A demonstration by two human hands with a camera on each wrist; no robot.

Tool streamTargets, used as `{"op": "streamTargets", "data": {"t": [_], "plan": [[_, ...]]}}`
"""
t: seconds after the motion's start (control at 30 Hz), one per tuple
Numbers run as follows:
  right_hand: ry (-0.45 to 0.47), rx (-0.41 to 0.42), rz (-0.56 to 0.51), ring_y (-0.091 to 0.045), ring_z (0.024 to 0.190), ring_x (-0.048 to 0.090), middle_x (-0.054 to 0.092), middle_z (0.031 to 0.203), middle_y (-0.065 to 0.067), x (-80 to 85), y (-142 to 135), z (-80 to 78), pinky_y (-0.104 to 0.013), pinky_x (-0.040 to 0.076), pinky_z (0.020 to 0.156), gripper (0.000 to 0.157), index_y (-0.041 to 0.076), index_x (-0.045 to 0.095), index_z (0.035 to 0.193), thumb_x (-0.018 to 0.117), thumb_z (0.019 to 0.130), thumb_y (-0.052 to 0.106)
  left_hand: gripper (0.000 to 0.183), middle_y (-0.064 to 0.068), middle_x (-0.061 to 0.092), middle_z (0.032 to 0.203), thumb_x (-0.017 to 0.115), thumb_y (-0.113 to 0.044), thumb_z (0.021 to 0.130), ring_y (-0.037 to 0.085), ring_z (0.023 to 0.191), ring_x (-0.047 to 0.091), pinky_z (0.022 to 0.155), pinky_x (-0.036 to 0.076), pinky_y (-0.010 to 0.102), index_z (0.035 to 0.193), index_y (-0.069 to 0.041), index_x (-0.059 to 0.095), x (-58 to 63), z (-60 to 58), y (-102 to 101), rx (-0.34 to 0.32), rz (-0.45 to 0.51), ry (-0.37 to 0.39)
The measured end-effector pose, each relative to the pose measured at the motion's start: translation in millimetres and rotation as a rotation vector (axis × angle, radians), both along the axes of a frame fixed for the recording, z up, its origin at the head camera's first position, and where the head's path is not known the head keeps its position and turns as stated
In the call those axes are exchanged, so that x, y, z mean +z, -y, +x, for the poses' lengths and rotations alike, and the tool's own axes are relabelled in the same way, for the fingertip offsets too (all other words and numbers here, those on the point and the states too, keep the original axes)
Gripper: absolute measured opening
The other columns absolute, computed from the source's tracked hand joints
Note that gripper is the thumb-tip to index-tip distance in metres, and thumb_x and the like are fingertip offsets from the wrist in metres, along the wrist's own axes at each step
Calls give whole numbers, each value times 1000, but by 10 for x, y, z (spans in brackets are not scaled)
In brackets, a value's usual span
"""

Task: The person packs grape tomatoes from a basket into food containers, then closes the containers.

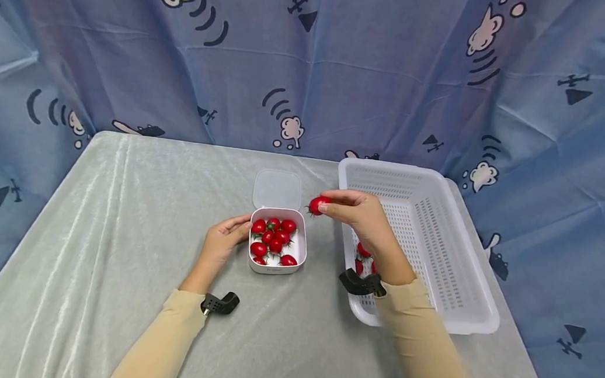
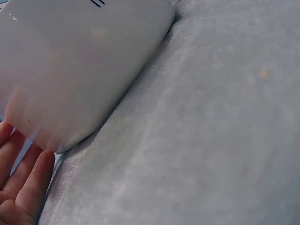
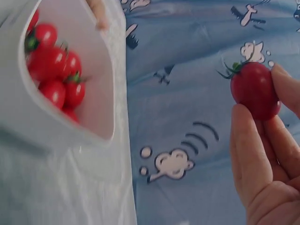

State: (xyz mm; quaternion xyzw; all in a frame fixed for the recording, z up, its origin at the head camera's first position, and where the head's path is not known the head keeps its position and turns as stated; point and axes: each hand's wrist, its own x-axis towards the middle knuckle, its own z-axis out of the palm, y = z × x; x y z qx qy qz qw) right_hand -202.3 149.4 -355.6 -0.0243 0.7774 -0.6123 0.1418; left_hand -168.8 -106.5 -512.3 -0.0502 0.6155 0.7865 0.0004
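Observation:
Between thumb and fingertips, my right hand [image 1: 355, 215] pinches a red cherry tomato [image 3: 255, 90] with a green stem. It is held in the air between the white container [image 1: 276, 270] and the basket. Several cherry tomatoes [image 1: 275, 245] lie inside that small square container, with bare floor showing among them. My left hand [image 1: 223, 240] rests beside the container, its fingertips touching the left wall. In the left wrist view those fingers [image 2: 41, 176] lie fairly straight against the white side.
A white slotted basket [image 1: 468, 265] stands on the right, with a few tomatoes [image 1: 364, 250] at its near left, partly hidden by my right arm. A translucent lid [image 1: 277, 189] lies just behind the container. The grey cloth-covered table [image 1: 137, 212] ends at a blue patterned curtain [image 1: 372, 94].

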Motion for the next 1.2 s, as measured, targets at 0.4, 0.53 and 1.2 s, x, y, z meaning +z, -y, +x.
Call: {"op": "streamTargets", "data": {"t": [0.4, 0.53, 1.2], "plan": [[-86, -142, -180, -11, 83, 65, 71, 85, 7, 160, 327, 192, -23, 54, 80, 32, 3, 69, 105, 77, 76, 14, 36, 29, 58, 117, 64, -12, 88, 10, 88, 67, 80, 53, 20, 119, 5, 59, 33, 19, 32, -24, 12, 25], [-146, -219, -245, -11, 85, 64, 71, 85, 7, 177, 439, 305, -24, 54, 80, 31, 1, 69, 104, 77, 76, 11, 38, 27, 60, 116, 66, -15, 87, 9, 88, 67, 81, 54, 21, 118, 5, 60, 18, 16, 28, -25, 5, 17], [-76, -309, -142, -14, 86, 66, 72, 94, -9, -633, 864, 284, -24, 55, 77, 29, 5, 72, 98, 80, 73, 17, 38, 27, 60, 116, 66, -16, 87, 7, 88, 66, 81, 53, 20, 117, 6, 60, 28, 1, 29, -27, 5, 3]]}}
